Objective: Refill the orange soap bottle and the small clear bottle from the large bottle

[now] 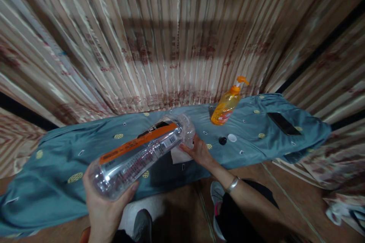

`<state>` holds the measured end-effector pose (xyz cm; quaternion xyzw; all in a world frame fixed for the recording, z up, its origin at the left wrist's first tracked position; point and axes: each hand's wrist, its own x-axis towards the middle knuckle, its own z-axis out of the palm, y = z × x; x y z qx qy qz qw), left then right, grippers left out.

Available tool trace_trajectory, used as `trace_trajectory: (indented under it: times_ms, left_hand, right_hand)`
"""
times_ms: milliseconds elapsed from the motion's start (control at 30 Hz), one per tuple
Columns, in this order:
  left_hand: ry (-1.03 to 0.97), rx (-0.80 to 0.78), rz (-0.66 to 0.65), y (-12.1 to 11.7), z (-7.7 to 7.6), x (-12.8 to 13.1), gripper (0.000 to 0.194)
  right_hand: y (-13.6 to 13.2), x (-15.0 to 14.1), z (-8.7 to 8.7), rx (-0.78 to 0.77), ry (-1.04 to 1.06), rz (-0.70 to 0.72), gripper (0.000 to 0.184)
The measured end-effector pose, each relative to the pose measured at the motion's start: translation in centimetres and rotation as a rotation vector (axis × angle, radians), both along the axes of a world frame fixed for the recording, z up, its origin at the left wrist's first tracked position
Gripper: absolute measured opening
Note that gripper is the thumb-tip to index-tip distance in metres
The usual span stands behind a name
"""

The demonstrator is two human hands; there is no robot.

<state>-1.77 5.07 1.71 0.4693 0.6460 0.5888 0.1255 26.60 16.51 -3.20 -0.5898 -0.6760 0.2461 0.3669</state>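
Note:
A large clear plastic bottle [139,157] with an orange and grey label lies tilted in the air, its near end low on the left. My left hand [107,201] wraps round that near end. At the far end, my right hand [198,150] closes on a clear, rounded plastic part [187,130]; whether it belongs to the bottle or is a separate piece, I cannot tell. Below the right hand lies a pale, flat item [179,157], partly hidden. To the right are a small black cap-like piece [222,140] and a white round disc [232,138].
A pump bottle [225,108] of orange liquid stands towards the back of the blue-green cloth [162,186]. A dark phone [284,123] lies on the right side. Pleated curtains [182,45] hang close behind. Shoes [142,226] are on the brown floor below.

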Motion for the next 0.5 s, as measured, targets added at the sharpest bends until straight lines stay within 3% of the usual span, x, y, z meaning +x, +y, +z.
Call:
trace_trajectory:
  times_ms: [233, 500]
  left_hand:
    - [-0.087, -0.023, 0.013, -0.07, 0.61, 0.8, 0.095]
    - [-0.004, -0.011, 0.003, -0.01, 0.39, 0.27, 0.094]
  right_hand:
    - [0.05, 0.11, 0.02, 0.03, 0.034, 0.029, 0.053]
    - [-0.08, -0.04, 0.13, 0.005, 0.075, 0.015, 0.05]
